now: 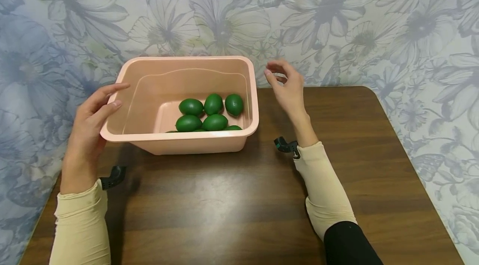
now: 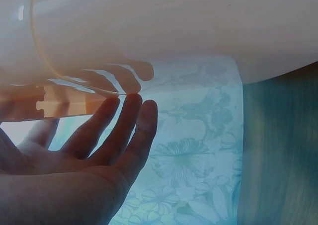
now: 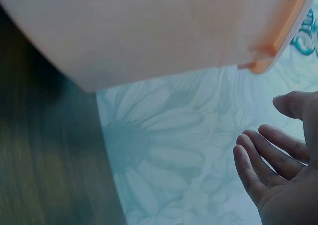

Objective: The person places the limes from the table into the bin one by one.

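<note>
A pale pink plastic tub (image 1: 183, 144) stands at the back of the table, its opening toward the head camera. Several smooth, dark green egg-shaped objects (image 1: 215, 122) lie on its floor; the near wall partly hides some. My left hand (image 1: 91, 125) holds the tub's left rim, thumb and index finger over it. In the left wrist view, other fingers (image 2: 131, 120) of that hand reach below the rim, tips right at the outer wall. Just off the tub's right side, my right hand (image 1: 287, 88) is raised with loosely bent fingers and holds nothing.
The brown wooden table (image 1: 209, 206) extends toward me and to the right, with a rounded back right corner. Behind it rises a wall (image 1: 337, 28) with flower and butterfly print. A dark wrist device (image 1: 114, 177) sits at the left cuff, another (image 1: 285, 145) at the right.
</note>
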`<move>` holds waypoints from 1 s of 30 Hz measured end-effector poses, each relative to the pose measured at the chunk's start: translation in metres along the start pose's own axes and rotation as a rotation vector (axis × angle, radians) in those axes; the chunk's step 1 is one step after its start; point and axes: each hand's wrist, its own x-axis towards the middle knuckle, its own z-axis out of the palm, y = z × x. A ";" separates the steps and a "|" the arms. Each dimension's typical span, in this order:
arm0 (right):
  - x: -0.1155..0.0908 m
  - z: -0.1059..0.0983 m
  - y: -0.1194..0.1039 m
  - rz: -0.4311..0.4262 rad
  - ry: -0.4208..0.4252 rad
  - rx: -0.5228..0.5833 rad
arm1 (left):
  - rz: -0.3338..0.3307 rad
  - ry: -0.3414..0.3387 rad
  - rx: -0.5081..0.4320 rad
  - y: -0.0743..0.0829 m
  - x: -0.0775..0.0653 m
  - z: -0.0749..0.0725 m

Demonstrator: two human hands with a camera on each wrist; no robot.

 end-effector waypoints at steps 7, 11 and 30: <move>-0.011 -0.004 0.046 0.058 0.007 -0.046 | -0.014 -0.032 0.026 0.000 0.003 0.003; -0.024 -0.011 0.056 0.075 -0.027 -0.088 | -0.010 -0.026 0.038 0.002 0.005 0.004; -0.063 -0.065 0.062 0.127 -0.087 -0.342 | -0.010 -0.008 0.018 0.000 -0.002 0.002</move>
